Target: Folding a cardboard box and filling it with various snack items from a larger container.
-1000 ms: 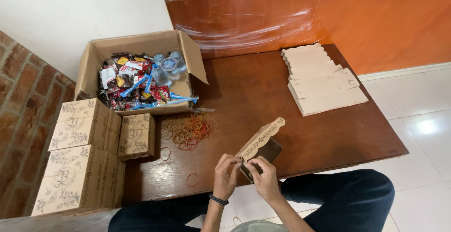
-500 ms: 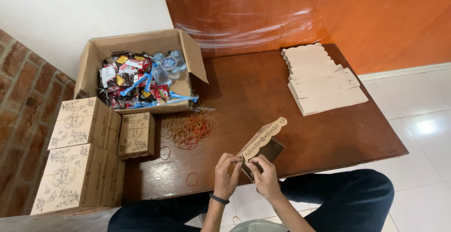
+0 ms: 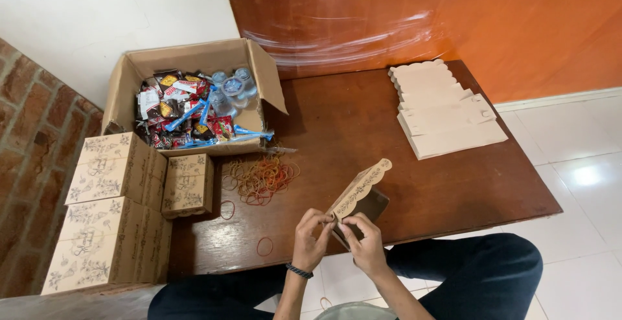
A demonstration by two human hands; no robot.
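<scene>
A small tan cardboard gift box point(image 3: 360, 193) with a scalloped, patterned flap is held at the near edge of the brown wooden table point(image 3: 363, 132). My left hand point(image 3: 310, 241) pinches its near-left corner. My right hand point(image 3: 364, 245) grips its near-right side, fingers on the dark inner part. The flap points up and away to the right. A pile of red and yellow rubber bands point(image 3: 260, 176) lies just beyond the box.
An open carton point(image 3: 194, 103) of wrapped snacks and water cups stands at the back left. Several folded patterned boxes point(image 3: 123, 197) are stacked along the left edge. A stack of flat box blanks point(image 3: 444, 109) lies at the back right. Loose rubber bands point(image 3: 264, 247) lie near the front edge.
Both hands have stayed on the small box, with only slight finger movement at its near end. Everything else is unchanged.
</scene>
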